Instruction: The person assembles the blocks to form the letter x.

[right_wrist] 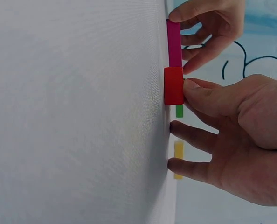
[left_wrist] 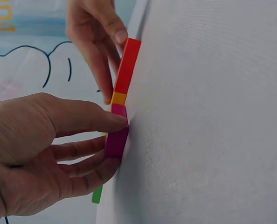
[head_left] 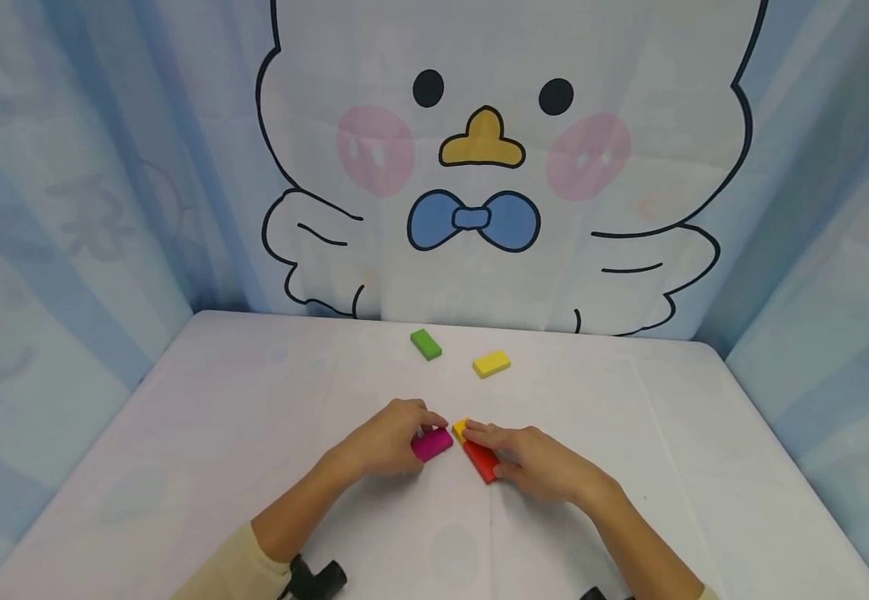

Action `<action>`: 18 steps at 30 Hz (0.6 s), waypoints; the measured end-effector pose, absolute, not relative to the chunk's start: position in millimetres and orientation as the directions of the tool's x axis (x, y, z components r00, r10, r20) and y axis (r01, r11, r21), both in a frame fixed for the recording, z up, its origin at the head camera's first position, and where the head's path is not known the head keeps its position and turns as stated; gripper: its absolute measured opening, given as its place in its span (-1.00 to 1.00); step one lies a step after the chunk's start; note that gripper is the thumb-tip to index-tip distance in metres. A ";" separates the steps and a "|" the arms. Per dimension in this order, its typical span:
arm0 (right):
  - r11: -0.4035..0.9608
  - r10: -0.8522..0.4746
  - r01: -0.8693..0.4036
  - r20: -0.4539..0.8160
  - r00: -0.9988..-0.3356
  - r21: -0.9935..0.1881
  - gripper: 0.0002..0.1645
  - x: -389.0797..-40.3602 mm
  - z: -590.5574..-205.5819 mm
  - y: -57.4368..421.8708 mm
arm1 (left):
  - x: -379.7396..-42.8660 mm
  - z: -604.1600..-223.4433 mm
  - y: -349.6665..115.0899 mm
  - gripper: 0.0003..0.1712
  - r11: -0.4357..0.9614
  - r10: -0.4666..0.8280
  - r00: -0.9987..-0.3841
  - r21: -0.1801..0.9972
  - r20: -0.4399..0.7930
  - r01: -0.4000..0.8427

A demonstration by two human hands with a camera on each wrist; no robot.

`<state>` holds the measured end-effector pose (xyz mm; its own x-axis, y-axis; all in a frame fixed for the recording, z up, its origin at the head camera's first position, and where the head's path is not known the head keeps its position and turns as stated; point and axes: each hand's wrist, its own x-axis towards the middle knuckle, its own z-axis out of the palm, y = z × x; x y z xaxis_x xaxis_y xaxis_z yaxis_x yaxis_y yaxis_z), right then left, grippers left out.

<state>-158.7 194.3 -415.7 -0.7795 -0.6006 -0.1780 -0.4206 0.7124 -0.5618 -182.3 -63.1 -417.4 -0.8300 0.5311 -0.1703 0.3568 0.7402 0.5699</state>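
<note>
My left hand (head_left: 389, 440) pinches a magenta block (head_left: 432, 444) between thumb and fingers, low over the white table. Right of it, my right hand (head_left: 542, 461) holds a red block (head_left: 481, 461), thumb at its near end. An orange-yellow block (head_left: 460, 430) lies end to end with the red one, and a right fingertip rests by it. In the left wrist view the magenta block (left_wrist: 116, 130) stands close to the orange piece (left_wrist: 118, 98); whether they touch I cannot tell. In the right wrist view the red block (right_wrist: 173, 86) partly hides the magenta block (right_wrist: 174, 44).
Farther back on the white table (head_left: 254, 400) lie a green block (head_left: 426, 344) and a yellow block (head_left: 491, 363). Behind the table's far edge hangs a curtain (head_left: 479, 283) with a cartoon bird, and pale blue cloth flanks both sides.
</note>
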 end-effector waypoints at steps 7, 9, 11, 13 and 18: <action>0.710 -0.603 -0.430 -0.166 -0.781 -0.557 -0.24 -157.9 -417.0 195.3 | -184.0 -416.0 -64.2 -0.30 0.735 0.550 -0.817 0.564 -0.172 0.376; 0.707 -0.605 -0.432 -0.163 -0.779 -0.559 -0.24 -157.9 -417.2 195.6 | -184.5 -415.5 -66.0 -0.32 0.726 0.564 -0.808 0.569 -0.172 0.385; 0.706 -0.607 -0.435 -0.161 -0.778 -0.558 -0.24 -157.9 -417.3 195.7 | -185.0 -415.0 -67.7 -0.36 0.715 0.579 -0.798 0.576 -0.167 0.397; 0.707 -0.608 -0.438 -0.160 -0.778 -0.555 -0.24 -158.1 -417.4 195.8 | -185.7 -415.4 -68.8 -0.39 0.700 0.593 -0.790 0.585 -0.156 0.410; 0.707 -0.607 -0.434 -0.164 -0.777 -0.559 -0.24 -158.3 -417.2 195.7 | -187.3 -417.5 -69.0 -0.43 0.683 0.610 -0.779 0.596 -0.145 0.423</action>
